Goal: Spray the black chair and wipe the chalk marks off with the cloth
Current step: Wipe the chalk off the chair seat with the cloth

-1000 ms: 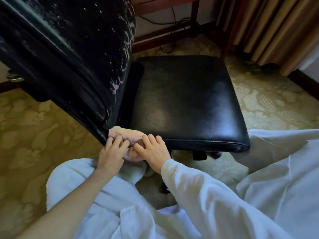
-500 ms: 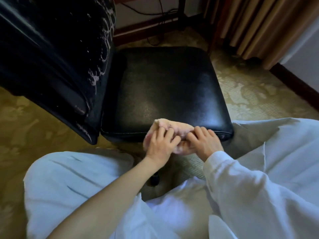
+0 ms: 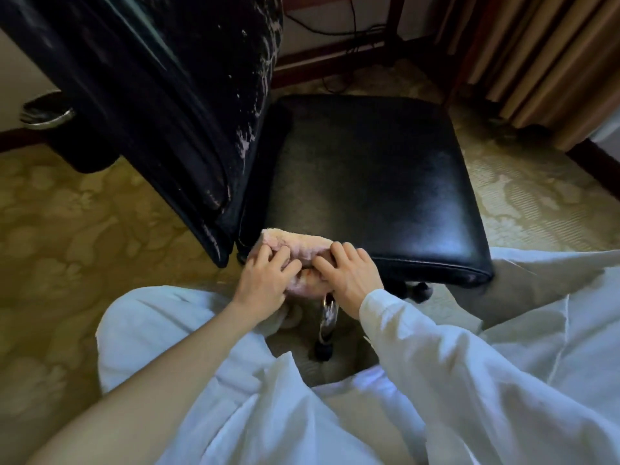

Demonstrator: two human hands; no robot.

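The cloth (image 3: 292, 246) has slid back from mid-edge to the seat's (image 3: 369, 182) near-left corner, lower centre of the frame, so the wiping seems to run along that edge. The left hand (image 3: 265, 283) and right hand (image 3: 349, 276) both clutch it, fingers curled in. Chalk marks (image 3: 258, 95) remain on the backrest (image 3: 151, 95) (upper centre). The bin (image 3: 47, 115), upper left, hides its contents.

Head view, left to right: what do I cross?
Backrest → left hand → right hand → curtain. Both hands grip the cloth.
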